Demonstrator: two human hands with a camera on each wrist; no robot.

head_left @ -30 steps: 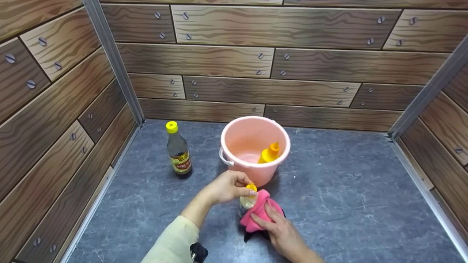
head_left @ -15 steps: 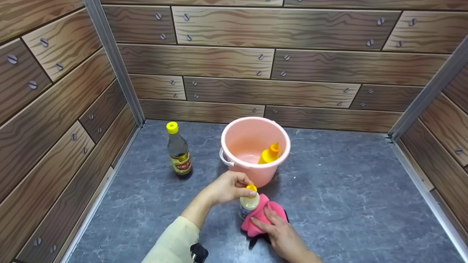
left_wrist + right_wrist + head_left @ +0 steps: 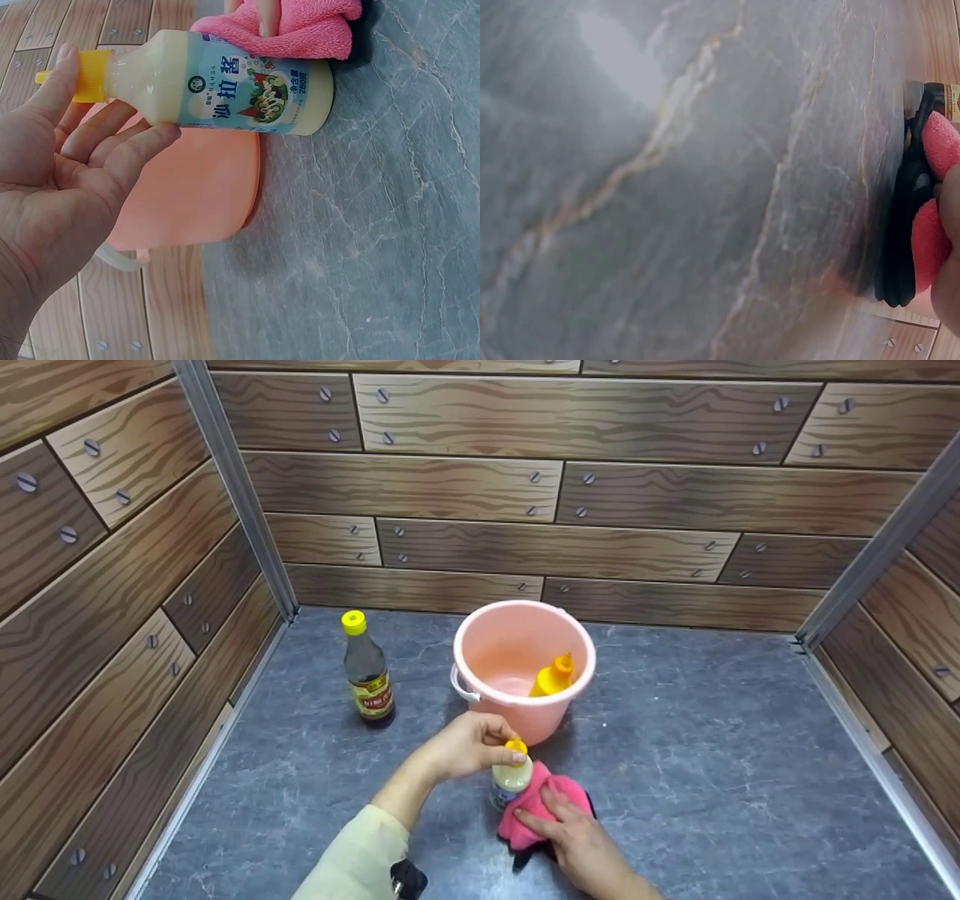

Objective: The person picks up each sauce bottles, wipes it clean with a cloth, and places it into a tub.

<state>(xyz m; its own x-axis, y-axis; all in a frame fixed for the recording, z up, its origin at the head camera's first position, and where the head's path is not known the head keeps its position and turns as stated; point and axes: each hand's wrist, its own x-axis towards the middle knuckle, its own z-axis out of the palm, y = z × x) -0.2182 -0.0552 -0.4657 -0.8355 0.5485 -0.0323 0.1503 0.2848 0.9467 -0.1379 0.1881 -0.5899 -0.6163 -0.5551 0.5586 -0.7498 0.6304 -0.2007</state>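
By its yellow cap, my left hand pinches a squeeze bottle of salad dressing, pale cream inside with a blue label. The bottle stands just in front of the pink bucket. Its printed label shows plainly in the left wrist view. My right hand grips a bunched pink cloth against the bottle's right side, fingers spread over the fabric. A black part hangs below the pink in the right wrist view; whether it belongs to the cloth, I cannot tell. The right thumb is mostly hidden.
Inside the bucket leans a yellow squeeze bottle with a pointed orange tip. To the left, a dark sauce bottle with a yellow cap stands upright. Wood-patterned walls enclose the grey marbled tabletop at the back and both sides.
The pink cloth and right hand's fingers have slid slightly down the bottle and to the right, uncovering more of its shoulder and label. The left hand keeps its pinch on the cap.
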